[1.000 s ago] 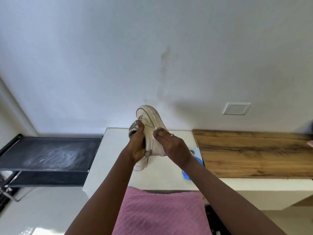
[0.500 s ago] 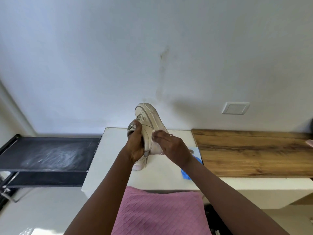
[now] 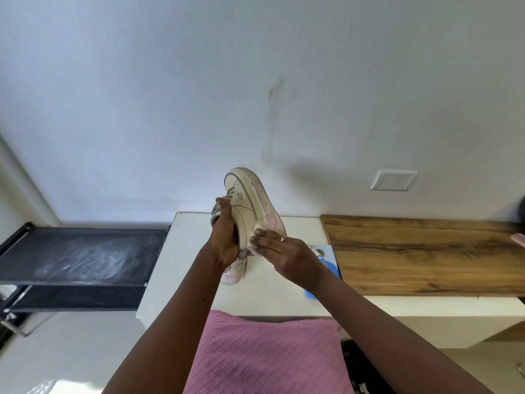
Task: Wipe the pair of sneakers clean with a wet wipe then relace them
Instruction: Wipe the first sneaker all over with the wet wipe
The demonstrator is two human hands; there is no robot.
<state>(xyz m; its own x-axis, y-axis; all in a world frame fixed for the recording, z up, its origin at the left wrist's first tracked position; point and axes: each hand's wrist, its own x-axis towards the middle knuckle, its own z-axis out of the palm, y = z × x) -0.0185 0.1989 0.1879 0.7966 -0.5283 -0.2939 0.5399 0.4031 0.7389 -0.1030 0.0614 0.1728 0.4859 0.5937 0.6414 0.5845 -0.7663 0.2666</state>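
A cream sneaker (image 3: pixel 250 203) with a pink heel patch is held up above the white table (image 3: pixel 301 231), toe pointing up and away, sole to the right. My left hand (image 3: pixel 224 237) grips it at the opening. With straight fingers, my right hand (image 3: pixel 284 251) presses a white wet wipe (image 3: pixel 254 240) against the sneaker's side near the heel. The second sneaker (image 3: pixel 234 271) lies on the table under my left hand, mostly hidden.
A blue wipe packet (image 3: pixel 326 260) lies on the table behind my right wrist. A wooden top (image 3: pixel 426 251) extends right. A black rack shelf (image 3: pixel 82 254) stands left of the table. A pink cushion (image 3: pixel 264 354) sits on my lap. A wall plate (image 3: pixel 393 180) is at right.
My right hand with the wipe has slid down the sneaker's side toward the heel. The sneaker has risen slightly and turned, showing more sole and the pink heel patch.
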